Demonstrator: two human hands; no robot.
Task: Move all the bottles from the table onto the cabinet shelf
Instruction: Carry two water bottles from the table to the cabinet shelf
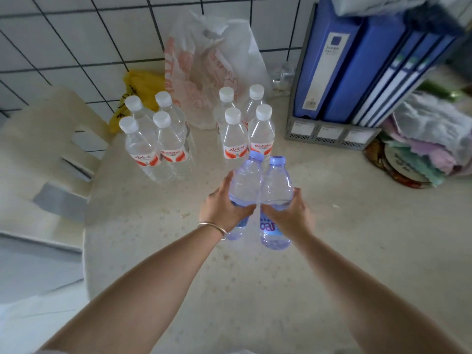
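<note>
Two blue-tinted water bottles with blue caps stand side by side above the middle of the table (332, 226). My left hand (222, 208) grips the left blue bottle (245, 185) around its middle. My right hand (291, 215) grips the right blue bottle (275, 182) the same way. Behind them stand two clusters of clear bottles with white caps and red labels: a left cluster (155, 141) and a right cluster (245, 123), several bottles each. No cabinet shelf is in view.
A white plastic bag (212, 65) and a yellow bag (138, 85) lie against the tiled wall. Blue binders (357, 62) stand in a grey file rack at the right, with a pile of cloths (429, 139) beside it. A cream chair (51, 139) is at the left.
</note>
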